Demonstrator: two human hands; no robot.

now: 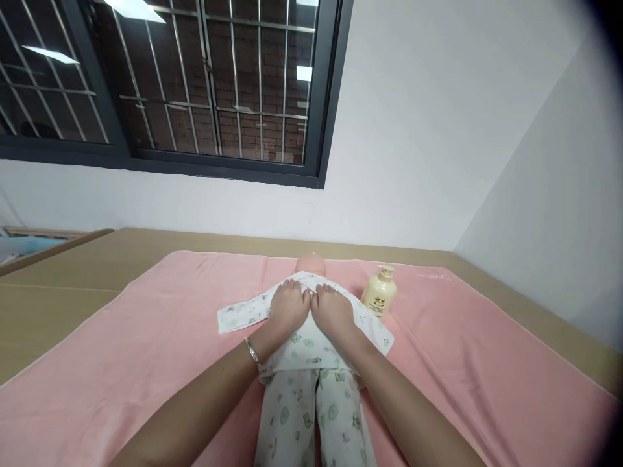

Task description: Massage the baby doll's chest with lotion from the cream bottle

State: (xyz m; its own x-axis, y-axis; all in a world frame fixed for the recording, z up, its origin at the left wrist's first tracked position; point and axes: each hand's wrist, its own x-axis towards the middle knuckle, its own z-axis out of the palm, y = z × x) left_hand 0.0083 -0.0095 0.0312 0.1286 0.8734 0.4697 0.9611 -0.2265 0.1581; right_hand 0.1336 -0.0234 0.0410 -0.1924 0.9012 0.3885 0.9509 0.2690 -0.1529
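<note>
A baby doll [311, 263] lies on its back, only the top of its head showing beyond the collar. It wears a white printed shirt [311, 347] and matching printed pants [292, 415]. My left hand [289, 305], with a bracelet [252, 353] at the wrist, is closed on the upper front of the shirt. Beside it, almost touching, my right hand [333, 311] is closed on the same part of the shirt. My fingertips are mostly hidden under the hands. Both sleeves spread out to the sides.
A pale yellow pump bottle [379, 293] stands just right of the doll's shoulder. Under everything lies a pink blanket [170, 363] on a wooden surface [63, 305]. Behind rise a white wall [399, 162] and a barred window with a dark frame [321, 130].
</note>
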